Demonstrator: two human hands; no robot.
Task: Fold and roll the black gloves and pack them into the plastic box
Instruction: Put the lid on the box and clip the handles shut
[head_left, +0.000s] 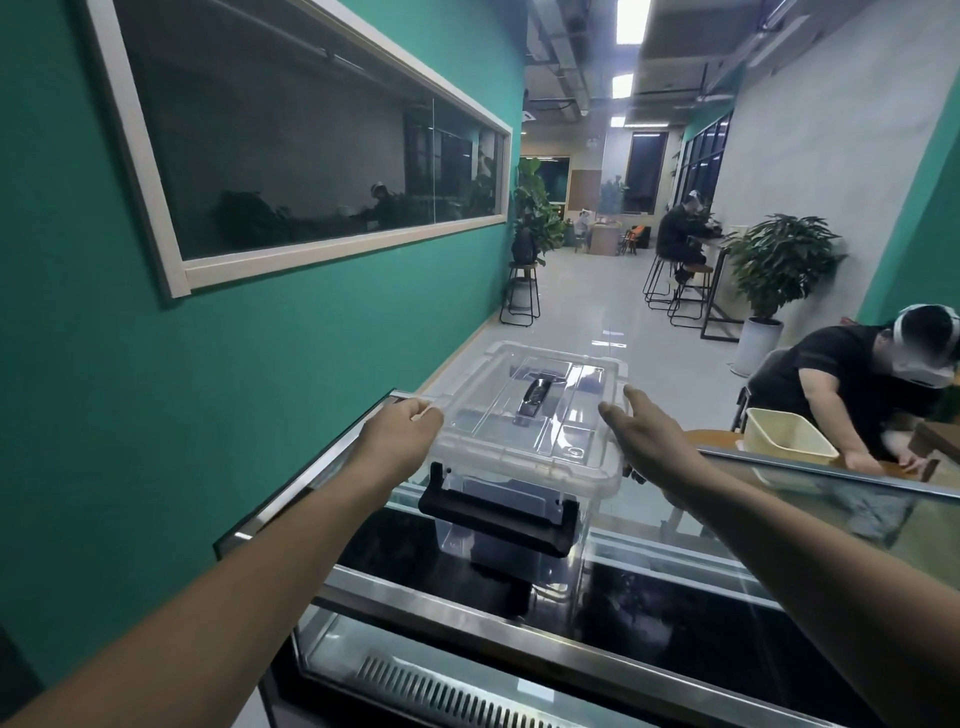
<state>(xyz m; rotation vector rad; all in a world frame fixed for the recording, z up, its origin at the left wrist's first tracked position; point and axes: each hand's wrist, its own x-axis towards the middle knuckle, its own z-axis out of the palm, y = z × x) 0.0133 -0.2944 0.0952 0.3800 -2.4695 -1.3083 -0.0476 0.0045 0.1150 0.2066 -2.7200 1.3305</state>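
The plastic box (524, 441), lidded, sits on a glass counter (675, 525), left hand (402, 431) gripping, right hand (644, 431) spread.

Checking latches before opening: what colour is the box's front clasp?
Black clasp on the clear plastic box; head view.

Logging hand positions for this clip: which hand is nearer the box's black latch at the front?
Left. The left hand grips the lid's left edge, just above the latch. The right hand lies open by the lid's right edge, farther off.

The closed lid (530, 415) bars the plastic box (511, 525); its far side looks clear.
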